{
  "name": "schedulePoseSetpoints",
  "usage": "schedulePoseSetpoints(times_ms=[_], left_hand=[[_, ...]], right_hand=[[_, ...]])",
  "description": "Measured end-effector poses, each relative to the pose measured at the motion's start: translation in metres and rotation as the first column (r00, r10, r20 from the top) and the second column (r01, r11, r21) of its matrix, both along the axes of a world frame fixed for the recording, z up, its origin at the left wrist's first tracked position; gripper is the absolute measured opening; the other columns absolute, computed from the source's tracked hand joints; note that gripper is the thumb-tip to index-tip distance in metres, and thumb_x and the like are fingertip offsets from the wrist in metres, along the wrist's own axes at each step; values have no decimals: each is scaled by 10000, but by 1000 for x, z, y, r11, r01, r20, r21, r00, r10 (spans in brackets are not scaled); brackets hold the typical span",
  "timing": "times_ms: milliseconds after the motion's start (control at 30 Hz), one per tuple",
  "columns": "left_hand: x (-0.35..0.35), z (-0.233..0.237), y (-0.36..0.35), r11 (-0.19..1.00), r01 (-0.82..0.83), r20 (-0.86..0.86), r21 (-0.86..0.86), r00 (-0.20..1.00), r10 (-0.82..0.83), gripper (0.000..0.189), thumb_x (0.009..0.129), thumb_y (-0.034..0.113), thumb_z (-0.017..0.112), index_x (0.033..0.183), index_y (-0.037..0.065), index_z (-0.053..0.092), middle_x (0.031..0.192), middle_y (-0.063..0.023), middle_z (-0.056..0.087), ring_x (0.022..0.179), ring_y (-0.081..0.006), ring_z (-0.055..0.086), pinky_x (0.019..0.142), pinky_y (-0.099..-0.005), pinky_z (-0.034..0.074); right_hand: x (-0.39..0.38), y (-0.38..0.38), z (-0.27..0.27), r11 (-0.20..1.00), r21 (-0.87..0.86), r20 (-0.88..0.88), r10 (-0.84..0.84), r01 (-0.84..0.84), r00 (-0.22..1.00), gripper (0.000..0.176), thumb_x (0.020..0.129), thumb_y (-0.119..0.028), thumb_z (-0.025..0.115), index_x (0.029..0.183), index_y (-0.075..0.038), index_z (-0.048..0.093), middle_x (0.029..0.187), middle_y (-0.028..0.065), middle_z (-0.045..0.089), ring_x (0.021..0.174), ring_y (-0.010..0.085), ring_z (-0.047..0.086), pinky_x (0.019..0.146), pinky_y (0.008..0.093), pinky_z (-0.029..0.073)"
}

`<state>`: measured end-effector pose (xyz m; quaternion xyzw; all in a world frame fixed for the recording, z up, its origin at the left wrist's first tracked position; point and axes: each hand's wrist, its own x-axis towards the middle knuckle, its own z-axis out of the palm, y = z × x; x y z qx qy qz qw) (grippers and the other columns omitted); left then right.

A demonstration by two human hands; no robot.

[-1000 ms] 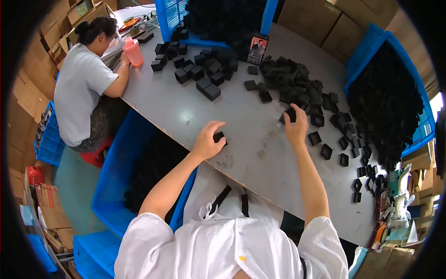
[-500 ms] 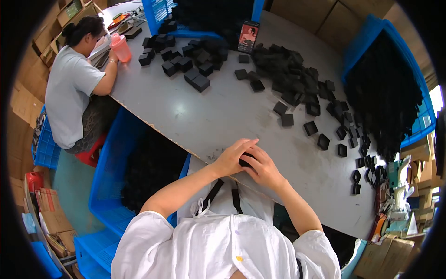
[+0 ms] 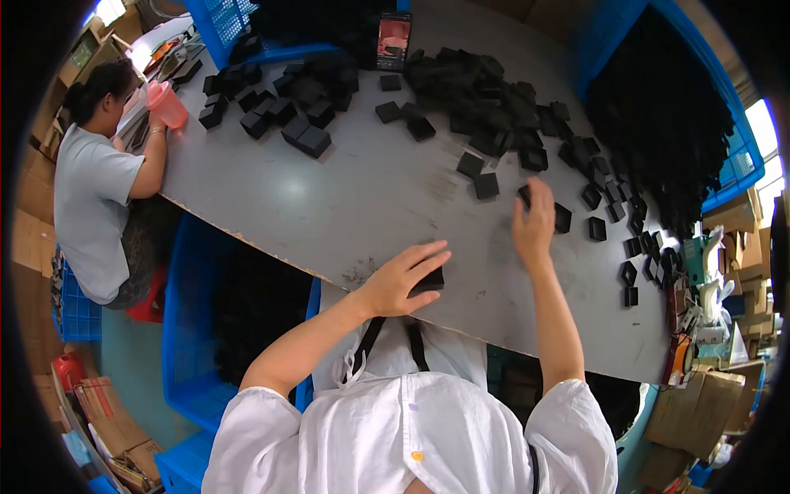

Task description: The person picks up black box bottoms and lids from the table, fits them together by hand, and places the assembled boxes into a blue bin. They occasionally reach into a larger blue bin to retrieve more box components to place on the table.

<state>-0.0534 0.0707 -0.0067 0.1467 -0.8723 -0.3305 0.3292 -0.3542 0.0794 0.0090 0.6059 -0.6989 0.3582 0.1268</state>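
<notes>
My left hand [image 3: 405, 282] is closed around a small black box [image 3: 429, 281] near the table's front edge; its fingers cover much of the box. Farther right and forward, my right hand [image 3: 536, 224] has its thumb and fingers about an open-topped black box piece [image 3: 524, 194], partly hidden by the fingers. Just right of that hand stands another open black box piece [image 3: 563, 218]. Two black pieces [image 3: 486, 185] lie to the left of it.
A large heap of black pieces [image 3: 485, 99] spreads over the grey table [image 3: 354, 198]. Assembled black boxes [image 3: 306, 138] sit back left. A phone [image 3: 393, 41] stands upright behind. Blue crates [image 3: 588, 58] flank the table. A co-worker [image 3: 99, 181] sits left by a pink cup [image 3: 167, 104].
My right hand has left the box both hands were holding and moved forward right to an open piece. My left hand keeps the box. The camera view has shifted.
</notes>
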Motion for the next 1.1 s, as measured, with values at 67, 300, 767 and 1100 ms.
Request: schedulePoseSetpoints(times_ms=[67, 300, 767, 1100], left_hand=[[-2, -10, -1, 997, 61, 24, -42, 998, -60, 517, 849, 60, 679, 1352, 75, 558, 1425, -136, 494, 1239, -351, 506, 1043, -423, 433], [-2, -4, 5, 989, -5, 136, -151, 990, 26, 465, 896, 124, 628, 1357, 117, 564, 1472, -101, 465, 1284, -366, 457, 1065, -444, 424], [4, -23, -1, 985, -23, 17, -169, 999, 26, 520, 799, 55, 688, 1304, 61, 566, 1449, -147, 431, 1304, -377, 435, 1085, -455, 411], [3, -5, 11, 912, -410, 39, -31, 911, 411, 901, 646, 228, 876, 1420, 49, 451, 1346, -145, 547, 1195, -352, 508, 1019, -451, 409]], right_hand=[[-51, -9, -37, 978, 146, -147, -127, 148, 981, 279, 887, -114, 646, 1131, 11, 595, 1315, 193, 573, 1235, 395, 508, 1056, 469, 394], [-10, 31, -26, 963, 199, -52, 197, -183, 979, 141, 872, -75, 655, 923, -26, 534, 1349, 204, 543, 1221, 405, 492, 1081, 515, 351], [60, 69, 12, 919, 327, 147, 181, -220, 972, 380, 834, -154, 721, 1182, -60, 602, 1132, 141, 619, 1038, 351, 559, 881, 426, 464], [61, 55, 16, 831, 205, 422, 402, -518, 812, 515, 759, -10, 749, 1250, -78, 611, 1286, 146, 589, 1165, 351, 546, 972, 416, 459]])
